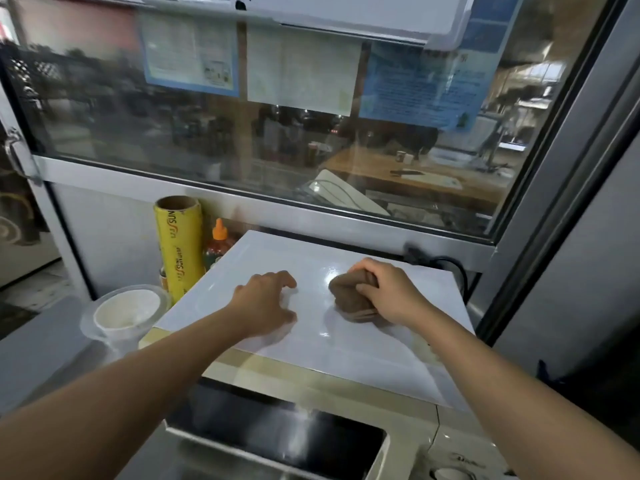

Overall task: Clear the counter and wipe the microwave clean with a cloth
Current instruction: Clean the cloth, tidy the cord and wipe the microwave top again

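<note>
"SUNWRAP" lettering on yellow roll [180, 247]

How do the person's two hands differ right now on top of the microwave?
The right hand grips a bunched brown cloth; the left hand holds nothing. The left hand's fingers are spread and arched with the tips down; the right hand's are curled round the cloth. Both are over the microwave's white top.

cloth [353, 297] on microwave [346, 355] top | wrap roll [180, 245], probably sauce bottle [218, 245] left
</note>
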Available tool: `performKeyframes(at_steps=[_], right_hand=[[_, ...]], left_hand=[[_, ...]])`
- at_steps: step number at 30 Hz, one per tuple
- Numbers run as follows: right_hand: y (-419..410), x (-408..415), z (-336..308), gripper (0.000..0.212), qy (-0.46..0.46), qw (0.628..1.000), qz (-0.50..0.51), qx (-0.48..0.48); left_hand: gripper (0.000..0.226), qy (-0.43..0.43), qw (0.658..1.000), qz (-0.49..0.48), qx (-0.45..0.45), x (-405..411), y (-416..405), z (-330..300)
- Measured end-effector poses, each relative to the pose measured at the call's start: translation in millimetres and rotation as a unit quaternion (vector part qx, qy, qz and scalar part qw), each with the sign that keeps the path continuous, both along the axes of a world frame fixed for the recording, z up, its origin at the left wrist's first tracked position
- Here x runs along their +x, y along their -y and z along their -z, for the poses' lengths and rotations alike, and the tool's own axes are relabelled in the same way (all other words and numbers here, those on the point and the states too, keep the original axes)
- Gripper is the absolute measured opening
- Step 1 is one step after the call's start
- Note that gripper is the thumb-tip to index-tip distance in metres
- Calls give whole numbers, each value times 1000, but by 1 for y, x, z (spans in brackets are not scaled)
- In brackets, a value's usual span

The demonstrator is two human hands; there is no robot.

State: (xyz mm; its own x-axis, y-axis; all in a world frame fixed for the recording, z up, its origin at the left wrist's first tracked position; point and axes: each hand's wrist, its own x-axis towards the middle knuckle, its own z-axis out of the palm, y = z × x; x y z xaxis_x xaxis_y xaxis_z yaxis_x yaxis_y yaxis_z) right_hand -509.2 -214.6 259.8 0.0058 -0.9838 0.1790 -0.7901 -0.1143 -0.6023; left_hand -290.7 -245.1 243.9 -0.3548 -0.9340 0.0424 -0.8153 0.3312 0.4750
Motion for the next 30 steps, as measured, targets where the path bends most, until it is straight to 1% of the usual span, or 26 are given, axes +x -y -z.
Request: performKeyframes(at_steps=[7,16,24,30], right_hand=[[-21,11,-28,24,-11,989,108,-100],[-45,62,-34,23,1,982,141,-124],[-86,114,-17,22,-11,978,171,-119],[-118,137,-11,22,16,973,193,-124]], left_hand=[[49,-13,1000,18,-14,46,-9,-10],[53,-45,999,12,-5,115,-24,-22],[52,-33,999,26,8,171,-50,-24],[48,-27,999,36,14,194,-63,-17]])
